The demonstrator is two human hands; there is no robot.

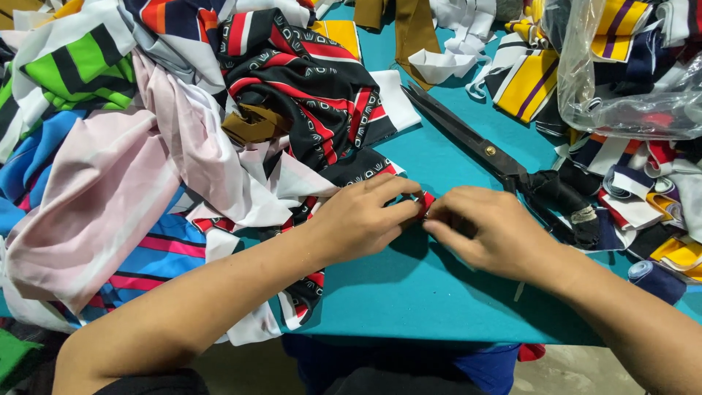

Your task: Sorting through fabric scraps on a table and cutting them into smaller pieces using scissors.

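A clear plastic bag (629,80) is lying crumpled at the teal table's (409,292) far right corner, holding striped yellow, navy and red fabric pieces.

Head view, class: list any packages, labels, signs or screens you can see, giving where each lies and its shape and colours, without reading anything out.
Clear plastic bag: top right on the teal table, crumpled and see-through, holding striped yellow, purple, navy and red fabric pieces.
No labels, signs or screens are in view.
Both the left hand and right hand pinch a small red, black and white fabric piece, away from the bag.
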